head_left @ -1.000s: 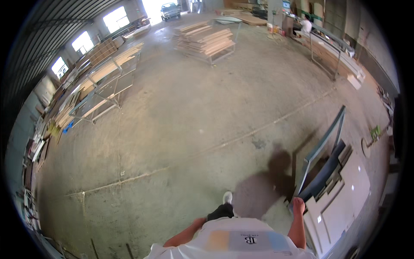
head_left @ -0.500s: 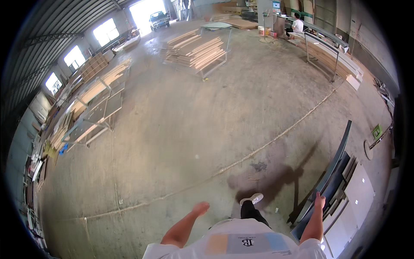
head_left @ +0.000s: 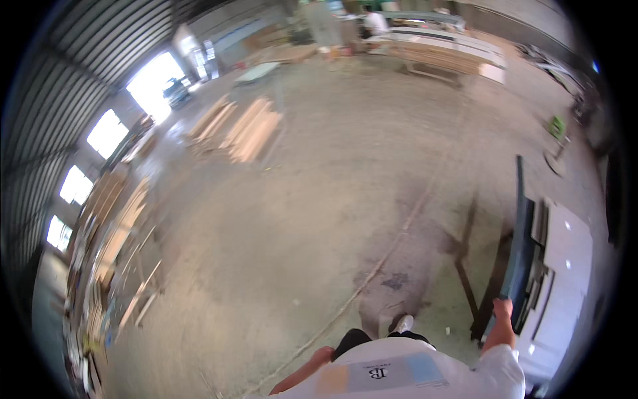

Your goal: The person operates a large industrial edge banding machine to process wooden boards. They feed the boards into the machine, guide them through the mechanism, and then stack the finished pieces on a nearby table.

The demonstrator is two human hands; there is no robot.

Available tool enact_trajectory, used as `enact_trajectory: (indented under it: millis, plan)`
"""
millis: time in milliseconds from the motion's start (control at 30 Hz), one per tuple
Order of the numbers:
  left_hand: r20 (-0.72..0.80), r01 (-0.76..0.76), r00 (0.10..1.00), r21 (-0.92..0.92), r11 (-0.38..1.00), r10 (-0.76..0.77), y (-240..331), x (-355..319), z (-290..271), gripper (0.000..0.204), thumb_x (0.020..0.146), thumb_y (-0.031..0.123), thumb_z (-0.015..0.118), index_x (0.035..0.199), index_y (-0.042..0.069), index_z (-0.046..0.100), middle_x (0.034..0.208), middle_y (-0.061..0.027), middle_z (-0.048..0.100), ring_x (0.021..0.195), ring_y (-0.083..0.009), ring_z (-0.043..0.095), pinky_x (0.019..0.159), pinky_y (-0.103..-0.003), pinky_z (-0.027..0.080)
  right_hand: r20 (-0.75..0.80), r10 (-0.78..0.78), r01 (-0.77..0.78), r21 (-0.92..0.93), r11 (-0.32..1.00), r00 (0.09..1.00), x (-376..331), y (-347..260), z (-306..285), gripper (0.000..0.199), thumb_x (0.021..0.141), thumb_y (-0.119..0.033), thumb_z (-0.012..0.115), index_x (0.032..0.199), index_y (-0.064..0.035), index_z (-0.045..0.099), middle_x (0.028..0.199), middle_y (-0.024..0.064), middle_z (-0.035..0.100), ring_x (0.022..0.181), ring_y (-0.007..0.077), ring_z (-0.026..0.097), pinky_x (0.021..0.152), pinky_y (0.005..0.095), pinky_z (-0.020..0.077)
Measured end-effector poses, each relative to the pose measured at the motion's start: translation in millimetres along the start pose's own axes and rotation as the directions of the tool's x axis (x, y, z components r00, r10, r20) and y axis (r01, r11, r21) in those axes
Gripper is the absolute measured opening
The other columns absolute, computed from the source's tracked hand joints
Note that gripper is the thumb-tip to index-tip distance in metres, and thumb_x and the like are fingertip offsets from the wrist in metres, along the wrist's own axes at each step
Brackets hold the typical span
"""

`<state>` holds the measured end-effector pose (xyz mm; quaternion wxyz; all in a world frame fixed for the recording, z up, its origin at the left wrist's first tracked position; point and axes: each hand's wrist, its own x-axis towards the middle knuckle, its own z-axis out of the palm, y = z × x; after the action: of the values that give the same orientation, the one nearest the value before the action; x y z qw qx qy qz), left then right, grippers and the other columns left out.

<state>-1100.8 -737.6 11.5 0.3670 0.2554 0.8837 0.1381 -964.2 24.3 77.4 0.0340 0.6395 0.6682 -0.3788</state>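
My right hand (head_left: 503, 307) is closed round the edge of a long dark blue-grey bar (head_left: 516, 246), which stands along the near side of a stack of panels. Pale flat panels (head_left: 565, 266) lie right beside it, with darker narrow boards (head_left: 533, 292) between them and the bar. Low by my thigh hangs my left hand (head_left: 323, 356), away from any object. Its fingers are smeared, so their pose is unclear.
Wooden boards are stacked on a rack (head_left: 249, 130) at the far left. More planks (head_left: 123, 229) line the left wall. At the back, a person (head_left: 375, 24) is beside a long pile of boards (head_left: 438, 56). A green object on a stand (head_left: 557, 126) is at the right.
My view has swung to the right. The left hand has dropped back toward my body. My right hand stays on the bar, and the bar and panels now point more straight ahead.
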Motion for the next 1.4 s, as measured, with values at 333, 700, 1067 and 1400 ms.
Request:
enact_trajectory:
  millis: [333,700,1067,1400]
  plan:
    - [0.134,-0.274,0.953,-0.003,0.962,0.272,-9.6,234.4,-170.0,0.033,0.098,0.037,0.06,0.114,0.013,0.074,0.101,-0.0118,0.077,0.091,-0.0299,0.074,0.086,-0.043,0.057,-0.233,0.222,-0.261,-0.152,0.953,0.947,-65.6,16.7,-25.2,0.059,0.074,-0.032,0.082,0.122,-0.0037,0.063,0.121,0.0214,0.072,0.117,0.037,0.068,0.099,0.045,0.0549]
    - [0.427,-0.575,0.732,-0.032,0.818,0.531,365.2,517.3,-290.0,0.039,0.098,0.034,0.065,0.127,0.009,0.07,0.117,-0.0161,0.075,0.108,-0.0318,0.072,0.094,-0.043,0.056,-0.407,0.506,-0.567,-0.035,0.823,0.76,-114.7,30.0,-31.1,0.064,0.071,-0.038,0.081,0.126,-0.0096,0.063,0.126,0.0163,0.069,0.121,0.0346,0.064,0.105,0.0437,0.0509]
    - [0.292,-0.961,-0.106,0.215,-0.173,0.95,767.2,618.9,-281.0,0.05,0.088,0.036,0.073,0.129,0.009,0.065,0.136,-0.0112,0.064,0.132,-0.0325,0.053,0.111,-0.051,0.04,-0.274,0.684,-0.492,0.523,0.696,0.676,-256.4,-100.6,168.3,0.052,0.082,-0.037,0.078,0.129,-0.015,0.069,0.132,0.0094,0.07,0.122,0.0314,0.065,0.105,0.0432,0.0522]
    - [0.728,-0.846,0.232,0.479,-0.236,0.646,799.3,588.7,-280.4,0.075,0.108,0.06,0.026,0.118,0.0,0.072,0.12,-0.0267,0.071,0.117,-0.0461,0.065,0.103,-0.057,0.048,0.406,0.912,-0.018,0.914,-0.406,0.064,-429.4,-252.6,433.2,0.031,0.087,-0.029,0.075,0.109,-0.0064,0.075,0.097,0.0078,0.077,0.08,0.0183,0.075,0.067,0.034,0.0563]
